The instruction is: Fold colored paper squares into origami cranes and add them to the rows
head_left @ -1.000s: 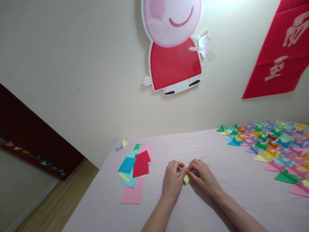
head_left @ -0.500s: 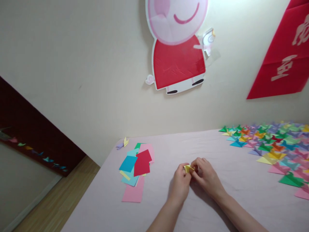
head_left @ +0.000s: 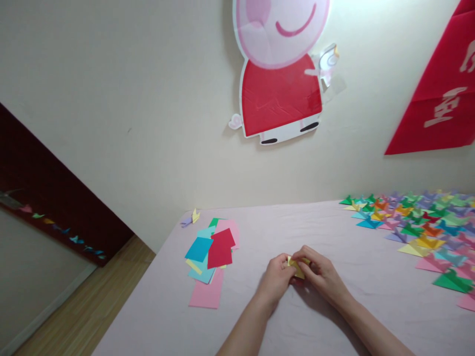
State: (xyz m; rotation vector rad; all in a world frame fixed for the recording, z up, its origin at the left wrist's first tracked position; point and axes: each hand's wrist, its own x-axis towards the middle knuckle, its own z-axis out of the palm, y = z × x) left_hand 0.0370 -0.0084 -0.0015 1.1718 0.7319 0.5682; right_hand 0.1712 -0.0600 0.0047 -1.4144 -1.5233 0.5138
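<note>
Head view: pinches folded yellow paper [head_left: 298, 270] between left hand [head_left: 276, 279] and right hand [head_left: 319, 269], thumb and fingers of each grip pressed onto it, over pale pink cloth [head_left: 159, 316]. At left on cloth, see overlapping loose paper sheets [head_left: 219, 252]; at right, rows of folded paper birds [head_left: 432, 230]. On wall, see red banner [head_left: 441, 79] bearing white characters [head_left: 447, 105], slanted, cropped by frame edge, not clear enough to read.

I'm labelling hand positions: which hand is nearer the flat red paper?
Left. The left hand is right of the flat red paper, apart from it; the right hand is farther right. Both hold the folded yellow paper.
</note>
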